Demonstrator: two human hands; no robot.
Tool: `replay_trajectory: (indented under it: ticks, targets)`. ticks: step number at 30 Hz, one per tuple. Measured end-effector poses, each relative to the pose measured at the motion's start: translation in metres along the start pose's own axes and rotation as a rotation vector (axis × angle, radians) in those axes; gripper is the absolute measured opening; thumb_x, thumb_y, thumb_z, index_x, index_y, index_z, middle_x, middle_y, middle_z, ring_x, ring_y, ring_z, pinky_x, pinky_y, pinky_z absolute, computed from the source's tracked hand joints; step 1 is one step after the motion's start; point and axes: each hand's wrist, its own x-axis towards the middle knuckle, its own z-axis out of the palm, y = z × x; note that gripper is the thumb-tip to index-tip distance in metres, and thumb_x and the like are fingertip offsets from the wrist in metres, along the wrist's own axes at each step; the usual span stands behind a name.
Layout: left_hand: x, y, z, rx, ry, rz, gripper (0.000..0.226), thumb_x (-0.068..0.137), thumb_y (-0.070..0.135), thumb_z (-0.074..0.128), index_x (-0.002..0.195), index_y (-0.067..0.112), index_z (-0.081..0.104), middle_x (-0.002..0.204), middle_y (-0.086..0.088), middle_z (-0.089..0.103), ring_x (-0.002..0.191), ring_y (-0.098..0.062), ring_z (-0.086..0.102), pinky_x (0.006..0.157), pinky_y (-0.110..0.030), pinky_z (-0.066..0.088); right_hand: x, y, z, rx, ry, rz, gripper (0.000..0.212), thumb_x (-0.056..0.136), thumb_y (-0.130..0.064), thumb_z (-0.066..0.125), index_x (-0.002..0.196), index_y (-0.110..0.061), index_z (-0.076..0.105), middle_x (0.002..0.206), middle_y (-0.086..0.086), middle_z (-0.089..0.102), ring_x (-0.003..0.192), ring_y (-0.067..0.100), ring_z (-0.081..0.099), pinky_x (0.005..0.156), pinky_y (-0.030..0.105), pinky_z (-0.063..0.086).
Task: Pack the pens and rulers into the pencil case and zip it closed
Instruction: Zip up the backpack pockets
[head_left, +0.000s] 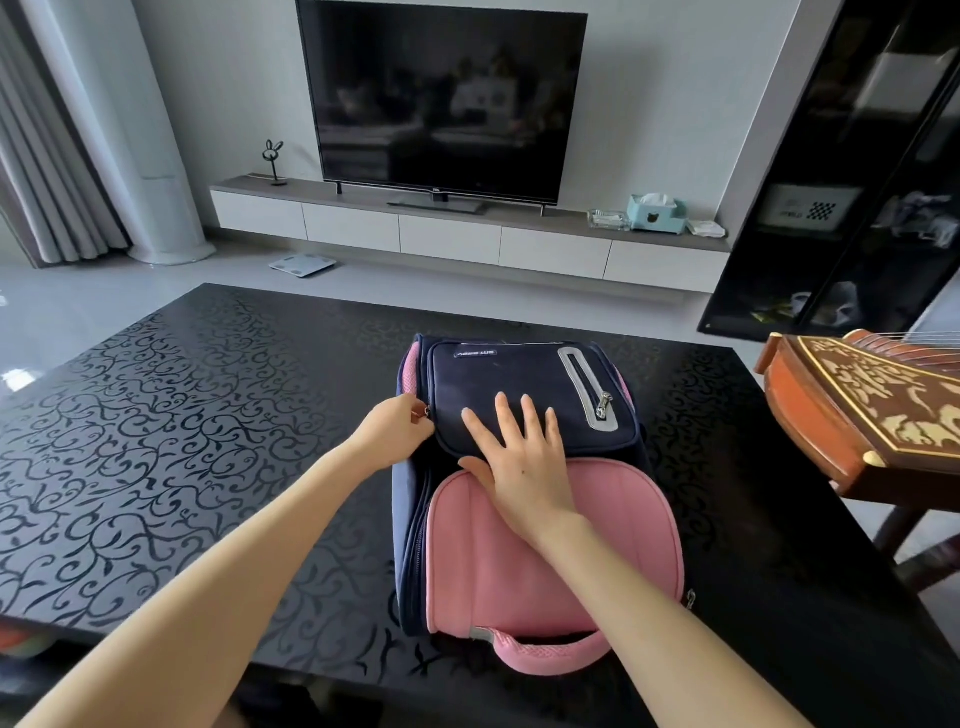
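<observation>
A navy and pink bag lies flat on a black patterned table, under the right hand. Its side zip pull is at the left hand. Far beyond both hands a dark TV stands on a bench, with a rabbit figure beyond the left hand and a tissue box beyond the right. A scale lies on the floor. Right of the right hand are a zither and a black cabinet.

The left forearm and right forearm are bare and slender along all their visible length. The left hand and right hand are bare as well, with slim fingers. The right hand's nails look rather long, perhaps clear-coated. A small dark dot marks its back.
</observation>
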Motion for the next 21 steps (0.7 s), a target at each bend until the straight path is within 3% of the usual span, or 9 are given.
replay_trajectory:
  ticks: [3,5,7,10,12,15,19,21]
  targets:
    - [-0.002,-0.004,0.002,0.234,-0.007,0.052,0.015,0.089,0.009,0.043,0.076,0.005,0.049,0.063,-0.002,0.043,0.076,-0.033,0.055,0.058,-0.03,0.029,0.0,-0.001,0.002,-0.012,0.013,-0.002,0.053,0.09,-0.051,0.028,0.129,-0.026,0.054,0.129,0.019,0.057,0.116,0.046,0.052,0.094,0.062,0.041]
    - [-0.004,-0.007,0.004,0.361,-0.02,0.078,0.01,0.086,0.004,0.043,0.083,0.009,0.051,0.082,-0.003,0.055,0.088,-0.03,0.056,0.069,-0.029,0.035,0.0,-0.002,0.004,-0.018,0.011,0.008,0.053,0.09,-0.051,0.028,0.128,-0.026,0.054,0.128,0.019,0.058,0.115,0.046,0.053,0.093,0.062,0.042]
    - [-0.009,-0.008,0.006,0.436,0.006,0.103,0.014,0.078,-0.001,0.045,0.078,0.013,0.041,0.097,-0.008,0.061,0.08,-0.027,0.052,0.073,-0.031,0.04,-0.001,-0.003,0.006,-0.019,0.013,0.02,0.054,0.089,-0.051,0.028,0.128,-0.026,0.055,0.128,0.019,0.058,0.115,0.046,0.053,0.092,0.062,0.043]
    - [-0.028,0.002,0.011,0.485,0.047,0.18,0.009,0.078,0.004,0.045,0.08,0.012,0.049,0.088,-0.008,0.064,0.076,-0.026,0.052,0.07,-0.032,0.038,-0.003,-0.006,0.011,-0.012,0.004,0.041,0.053,0.089,-0.051,0.029,0.13,-0.026,0.052,0.13,0.019,0.056,0.118,0.046,0.051,0.094,0.063,0.041]
    - [-0.043,0.006,0.021,0.397,0.055,0.187,0.014,0.084,0.008,0.042,0.074,0.012,0.051,0.072,-0.004,0.056,0.068,-0.022,0.05,0.071,-0.033,0.04,-0.004,-0.008,0.013,-0.006,-0.002,0.057,0.053,0.089,-0.05,0.029,0.132,-0.026,0.05,0.132,0.019,0.054,0.12,0.047,0.049,0.096,0.063,0.039]
    - [-0.054,0.012,0.023,0.25,-0.001,0.066,0.036,0.093,0.012,0.036,0.058,0.014,0.029,0.058,0.002,0.034,0.057,-0.021,0.036,0.058,-0.032,0.03,-0.005,-0.009,0.012,0.018,0.013,0.081,0.052,0.091,-0.05,0.028,0.132,-0.026,0.05,0.133,0.019,0.053,0.122,0.046,0.047,0.097,0.064,0.037]
    - [-0.06,0.018,0.02,-0.058,0.028,-0.038,0.034,0.087,0.013,0.046,0.056,0.01,0.03,0.054,-0.002,0.034,0.052,-0.017,0.028,0.048,-0.027,0.02,-0.015,-0.017,0.008,0.112,0.151,0.081,0.042,0.092,-0.038,0.037,0.125,-0.018,0.053,0.132,0.02,0.053,0.123,0.044,0.046,0.1,0.059,0.037]
    - [-0.063,0.022,0.018,-0.121,0.023,-0.047,0.032,0.085,0.014,0.048,0.056,0.009,0.034,0.055,-0.003,0.035,0.054,-0.017,0.029,0.049,-0.028,0.022,-0.025,-0.024,0.005,0.244,0.276,0.032,0.03,0.086,-0.024,0.044,0.11,-0.013,0.056,0.129,0.016,0.055,0.123,0.038,0.047,0.101,0.053,0.036]
